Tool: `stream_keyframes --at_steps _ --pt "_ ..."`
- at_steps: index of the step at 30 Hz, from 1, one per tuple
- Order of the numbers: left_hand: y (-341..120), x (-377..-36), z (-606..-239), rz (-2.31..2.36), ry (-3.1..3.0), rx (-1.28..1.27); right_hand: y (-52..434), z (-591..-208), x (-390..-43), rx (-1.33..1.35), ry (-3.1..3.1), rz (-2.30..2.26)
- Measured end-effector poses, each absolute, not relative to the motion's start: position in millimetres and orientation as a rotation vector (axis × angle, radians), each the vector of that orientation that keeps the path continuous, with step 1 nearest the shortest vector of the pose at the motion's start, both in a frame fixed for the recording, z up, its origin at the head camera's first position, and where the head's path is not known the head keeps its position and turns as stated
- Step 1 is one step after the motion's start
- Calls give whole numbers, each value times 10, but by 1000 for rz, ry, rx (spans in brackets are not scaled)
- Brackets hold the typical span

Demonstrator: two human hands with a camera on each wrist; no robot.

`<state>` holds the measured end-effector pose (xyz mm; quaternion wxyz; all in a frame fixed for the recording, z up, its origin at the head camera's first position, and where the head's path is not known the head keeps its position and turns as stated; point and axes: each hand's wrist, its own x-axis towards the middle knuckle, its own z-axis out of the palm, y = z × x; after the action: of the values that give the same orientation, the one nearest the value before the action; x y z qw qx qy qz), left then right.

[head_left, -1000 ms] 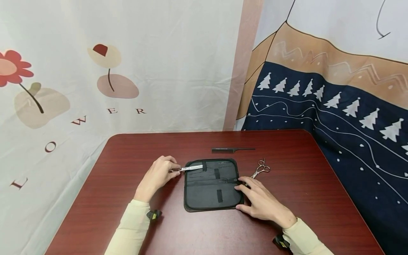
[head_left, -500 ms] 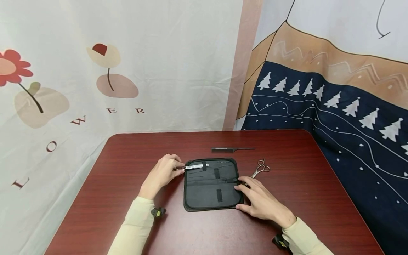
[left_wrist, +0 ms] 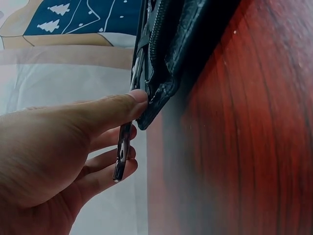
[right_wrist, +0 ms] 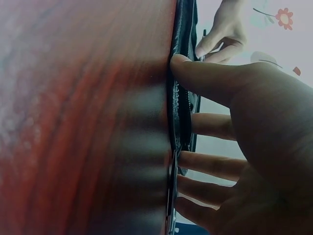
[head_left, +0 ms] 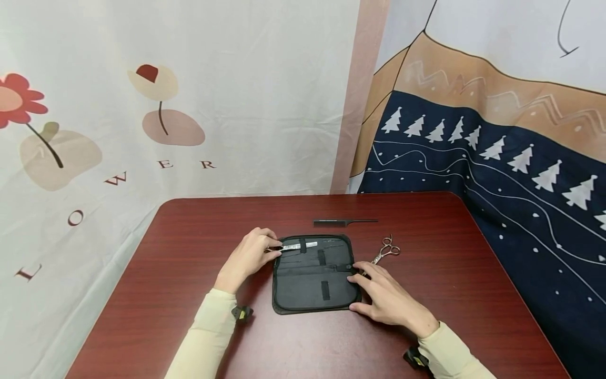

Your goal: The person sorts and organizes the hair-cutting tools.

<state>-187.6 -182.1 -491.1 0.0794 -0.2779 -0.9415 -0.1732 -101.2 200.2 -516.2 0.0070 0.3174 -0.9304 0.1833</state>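
Note:
A black zip case (head_left: pixel 300 295) lies open on the table, elastic loops across its inside. My left hand (head_left: pixel 248 258) pinches a pair of silver scissors (head_left: pixel 310 245) by the handle end at the case's upper left. Their blades pass under the top elastic loop (head_left: pixel 303 246) and stick out beyond it. The left wrist view shows the thumb and fingers on the metal handle (left_wrist: pixel 123 152) right beside the case corner. My right hand (head_left: pixel 390 300) rests on the case's right edge, its fingers extended. In the right wrist view, its thumb (right_wrist: pixel 182 61) touches the zipped rim.
A second pair of scissors (head_left: pixel 389 249) lies right of the case, partly hidden by the right hand. Behind the case is a black tail comb (head_left: pixel 331 222). The reddish-brown table (head_left: pixel 303 347) ends at printed curtains (head_left: pixel 265 131).
My left hand has moved right, sliding the scissors blades further through the top elastic loop. The right hand stays in place on the case edge.

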Motion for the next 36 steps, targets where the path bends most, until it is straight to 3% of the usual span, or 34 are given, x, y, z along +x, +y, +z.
stream_keyframes --at_steps 26,28,33,35,36 --pt "-1464 -1922 -4937 -362 -2849 -869 1995 -5176 -1019 1011 -2872 546" --pt "-1514 -2078 -5224 -366 -2809 -917 1993 -5177 -1019 1013 -2866 541" --pt "-1423 -2079 -5211 -333 -2795 -947 1986 -5171 -1016 1018 -2863 542" --pt "-1316 -1939 -4939 -337 -2835 -930 1984 -5168 -1012 1018 -2865 543" --pt "-1330 -1965 -5022 -317 -2803 -944 1983 -5167 -1011 1018 -2866 540"
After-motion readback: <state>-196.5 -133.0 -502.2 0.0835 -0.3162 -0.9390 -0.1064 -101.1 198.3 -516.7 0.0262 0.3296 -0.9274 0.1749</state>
